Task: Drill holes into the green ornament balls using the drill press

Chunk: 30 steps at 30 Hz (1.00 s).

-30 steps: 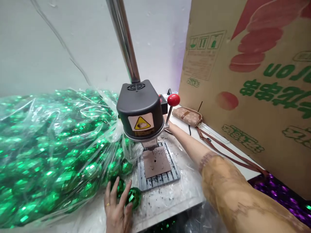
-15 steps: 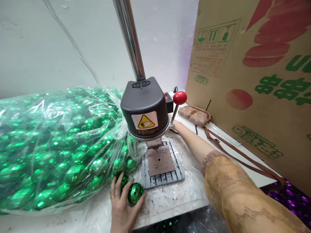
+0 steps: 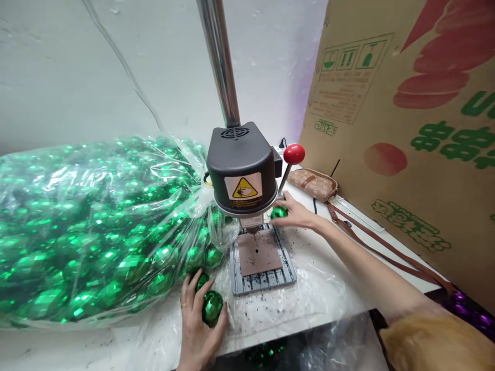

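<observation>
My left hand (image 3: 198,330) lies at the table's front edge, its fingers curled round a faceted green ball (image 3: 212,308); a second green ball (image 3: 201,282) sits just beyond it. My right hand (image 3: 293,212) is beside the small drill press (image 3: 243,172), under its red-knobbed lever (image 3: 293,154), and grips another green ball (image 3: 279,212). The press's brown plate with a hole (image 3: 258,254) lies between my hands, nothing on it.
A large clear plastic bag of green balls (image 3: 88,232) fills the left of the table. A tall printed cardboard box (image 3: 406,129) stands at the right, with a brown patterned pouch (image 3: 312,184) and its strap in front. Dark specks cover the plastic-sheeted tabletop.
My right hand has drawn back from behind the press and now shows with a green ball in it. My left hand has closed more tightly round its ball.
</observation>
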Motion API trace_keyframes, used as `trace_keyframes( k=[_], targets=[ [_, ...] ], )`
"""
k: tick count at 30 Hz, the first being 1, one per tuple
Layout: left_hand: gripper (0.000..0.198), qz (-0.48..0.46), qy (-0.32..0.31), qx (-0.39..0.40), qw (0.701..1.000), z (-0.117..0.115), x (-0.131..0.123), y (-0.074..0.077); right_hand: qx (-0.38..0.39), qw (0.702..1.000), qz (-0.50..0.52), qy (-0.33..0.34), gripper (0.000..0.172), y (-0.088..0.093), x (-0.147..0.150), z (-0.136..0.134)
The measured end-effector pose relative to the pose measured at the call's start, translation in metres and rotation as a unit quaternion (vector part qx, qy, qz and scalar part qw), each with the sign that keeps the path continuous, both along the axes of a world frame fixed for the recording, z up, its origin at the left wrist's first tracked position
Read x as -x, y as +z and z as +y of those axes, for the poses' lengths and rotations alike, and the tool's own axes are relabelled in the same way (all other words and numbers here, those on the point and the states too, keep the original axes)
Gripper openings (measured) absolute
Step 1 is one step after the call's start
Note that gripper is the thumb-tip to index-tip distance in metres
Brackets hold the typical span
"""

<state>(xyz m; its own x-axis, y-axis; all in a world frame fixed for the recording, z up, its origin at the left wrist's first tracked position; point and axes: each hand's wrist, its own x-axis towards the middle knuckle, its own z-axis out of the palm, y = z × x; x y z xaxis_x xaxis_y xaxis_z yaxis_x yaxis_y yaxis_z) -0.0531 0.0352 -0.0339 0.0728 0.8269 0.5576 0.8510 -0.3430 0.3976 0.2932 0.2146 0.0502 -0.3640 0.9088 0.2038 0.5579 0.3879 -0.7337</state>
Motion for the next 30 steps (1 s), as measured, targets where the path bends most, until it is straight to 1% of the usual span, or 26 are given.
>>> trace_keyframes(
  k=[2, 3, 5, 6, 7, 9, 11, 13, 15, 17, 19, 20, 21, 22, 23, 24, 25, 27, 28, 30],
  targets=[
    [0.050, -0.008, -0.004, 0.008, 1.000, -0.001, 0.001, 0.000, 0.041, 0.996, 0.001, 0.084, 0.055, 0.006, 0.002, -0.048],
    [0.052, -0.015, -0.010, 0.013, 1.000, -0.002, 0.002, -0.001, 0.055, 0.990, 0.007, 0.127, 0.057, 0.007, 0.009, -0.071],
    [0.051, -0.034, -0.028, 0.015, 0.999, -0.004, 0.005, -0.002, 0.065, 0.974, 0.037, 0.215, 0.061, 0.002, 0.035, -0.111],
    [0.051, -0.042, -0.040, 0.010, 0.998, -0.004, 0.006, -0.002, 0.036, 0.971, 0.047, 0.233, 0.064, -0.003, 0.054, -0.125],
    [0.053, -0.046, -0.053, 0.001, 0.998, -0.005, 0.008, -0.002, -0.013, 0.970, 0.045, 0.238, 0.066, -0.011, 0.074, -0.135],
    [0.058, -0.032, -0.077, -0.024, 0.996, -0.007, 0.009, -0.001, -0.112, 0.967, -0.023, 0.228, 0.071, -0.027, 0.116, -0.140],
    [0.060, 0.010, -0.085, -0.048, 0.995, -0.007, 0.008, 0.001, -0.166, 0.955, -0.128, 0.212, 0.069, -0.042, 0.150, -0.134],
    [0.065, 0.060, -0.064, -0.075, 0.993, -0.007, 0.006, 0.003, -0.185, 0.944, -0.165, 0.218, 0.065, -0.051, 0.171, -0.126],
    [0.072, 0.101, -0.030, -0.100, 0.989, -0.007, 0.003, 0.003, -0.192, 0.941, -0.168, 0.222, 0.066, -0.052, 0.176, -0.123],
    [0.076, 0.132, -0.016, -0.113, 0.985, -0.007, 0.001, 0.003, -0.200, 0.939, -0.170, 0.220, 0.073, -0.049, 0.169, -0.126],
    [0.079, 0.156, -0.015, -0.113, 0.981, -0.006, 0.000, 0.001, -0.219, 0.935, -0.171, 0.222, 0.082, -0.046, 0.152, -0.132],
    [0.081, 0.166, -0.018, -0.112, 0.980, -0.005, 0.000, 0.000, -0.234, 0.931, -0.163, 0.226, 0.084, -0.045, 0.140, -0.133],
    [0.081, 0.176, -0.022, -0.111, 0.978, -0.004, 0.001, 0.000, -0.248, 0.929, -0.149, 0.230, 0.081, -0.045, 0.126, -0.133],
    [0.080, 0.184, -0.024, -0.111, 0.976, -0.003, 0.001, -0.001, -0.261, 0.928, -0.129, 0.233, 0.072, -0.046, 0.110, -0.129],
    [0.078, 0.191, -0.027, -0.112, 0.975, -0.002, 0.002, -0.002, -0.275, 0.928, -0.095, 0.233, 0.055, -0.048, 0.092, -0.121],
    [0.076, 0.195, -0.030, -0.113, 0.974, -0.001, 0.003, -0.002, -0.270, 0.934, -0.083, 0.218, 0.034, -0.050, 0.074, -0.109],
    [0.075, 0.194, -0.030, -0.113, 0.974, 0.000, 0.004, -0.002, -0.263, 0.943, -0.076, 0.188, 0.025, -0.052, 0.055, -0.093],
    [0.074, 0.183, -0.019, -0.108, 0.977, 0.000, 0.004, -0.001, -0.234, 0.967, -0.072, 0.070, 0.030, -0.053, 0.020, -0.047],
    [0.074, 0.175, -0.010, -0.105, 0.979, 0.000, 0.004, 0.000, -0.224, 0.972, -0.071, 0.010, 0.029, -0.053, 0.007, -0.020],
    [0.076, 0.164, 0.007, -0.102, 0.981, 0.000, 0.003, 0.000, -0.210, 0.972, -0.076, -0.072, 0.036, -0.048, -0.010, 0.038]
  ],
)
